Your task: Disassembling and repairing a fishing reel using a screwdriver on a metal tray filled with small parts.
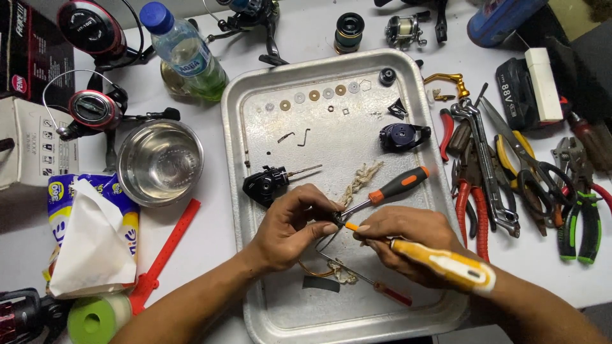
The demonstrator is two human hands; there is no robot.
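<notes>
**Small reel part worked over the metal tray**

While the left hand [290, 223] is pinching a small black reel part [336, 218] above the metal tray [255, 95], the right hand [408, 239] is gripping a yellow-handled screwdriver [446, 264], its tip touching the part beside an orange-and-black screwdriver [392, 190].

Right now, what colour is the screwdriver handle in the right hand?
Yellow and white handle, seen in the head view.

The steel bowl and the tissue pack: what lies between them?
Nothing; in the head view the steel bowl stands just above the tissue pack, with only a bare strip of white table between them.
</notes>
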